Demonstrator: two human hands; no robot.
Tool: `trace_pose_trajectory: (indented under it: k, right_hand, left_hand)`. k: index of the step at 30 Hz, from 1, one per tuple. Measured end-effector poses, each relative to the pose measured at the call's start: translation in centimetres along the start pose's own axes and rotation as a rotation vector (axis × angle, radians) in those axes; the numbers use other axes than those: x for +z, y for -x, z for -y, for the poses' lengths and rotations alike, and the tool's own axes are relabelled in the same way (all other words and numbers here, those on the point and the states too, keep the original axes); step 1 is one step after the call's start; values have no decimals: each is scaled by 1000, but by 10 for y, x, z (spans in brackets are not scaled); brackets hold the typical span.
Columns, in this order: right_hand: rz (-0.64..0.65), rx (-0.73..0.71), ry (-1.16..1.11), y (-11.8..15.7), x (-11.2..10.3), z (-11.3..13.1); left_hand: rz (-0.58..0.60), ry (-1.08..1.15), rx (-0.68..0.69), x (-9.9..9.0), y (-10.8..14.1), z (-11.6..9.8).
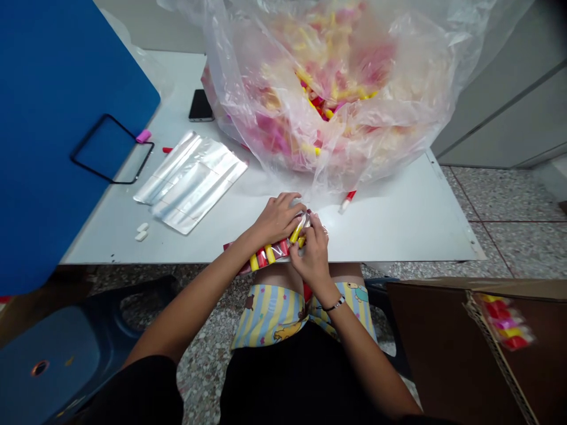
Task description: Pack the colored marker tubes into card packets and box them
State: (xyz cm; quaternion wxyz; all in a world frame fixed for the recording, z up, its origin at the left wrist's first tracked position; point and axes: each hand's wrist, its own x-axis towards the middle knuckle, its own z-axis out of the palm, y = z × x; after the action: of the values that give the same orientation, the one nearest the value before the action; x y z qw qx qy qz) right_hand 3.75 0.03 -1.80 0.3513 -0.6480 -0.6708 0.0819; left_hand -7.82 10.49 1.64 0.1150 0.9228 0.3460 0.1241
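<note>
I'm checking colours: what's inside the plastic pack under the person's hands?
Inside the pack, yellow and red pieces show through clear plastic. The left hand and right hand cover parts, so anything beneath them is hidden.

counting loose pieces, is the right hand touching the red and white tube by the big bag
Apart. The head view shows white tabletop between the right hand and the red and white tube; the hand is at the packet.

The pack (270, 254) mid-frame shows red and yellow. The lower-centre shorts (271, 313) have yellow and pale-blue stripes. The bench (398, 221) is white.
</note>
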Motion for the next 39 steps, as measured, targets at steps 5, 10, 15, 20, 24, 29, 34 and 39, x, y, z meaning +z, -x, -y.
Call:
trace_pose_trajectory:
  k: [5, 10, 15, 20, 24, 29, 34, 39]
  right_hand:
    - [-12, -3, -17, -2, 2, -3]
    - [-50, 3, -83, -4, 0, -7]
    - [18, -29, -131, -2, -14, -4]
    - [65, 24, -31, -3, -9, 4]
    - [124, 59, -12, -5, -8, 8]
    - [105, 77, 1, -5, -7, 11]
    - [162, 42, 76, -6, -4, 10]
    - [147, -50, 82, -5, -6, 9]
  left_hand:
    - [19, -18, 22, 2, -6, 0]
    - [-58, -9, 4, 4, -6, -2]
    - [-85, -14, 14, 4, -3, -4]
    - [-92, 10, 1, 5, -3, -3]
    - [-103, 33, 2, 7, -3, -1]
    - [-101, 36, 4, 8, -3, 1]
    - [-96, 57, 11, 7, -3, 2]
    - [-112, 85, 6, 4, -5, 2]
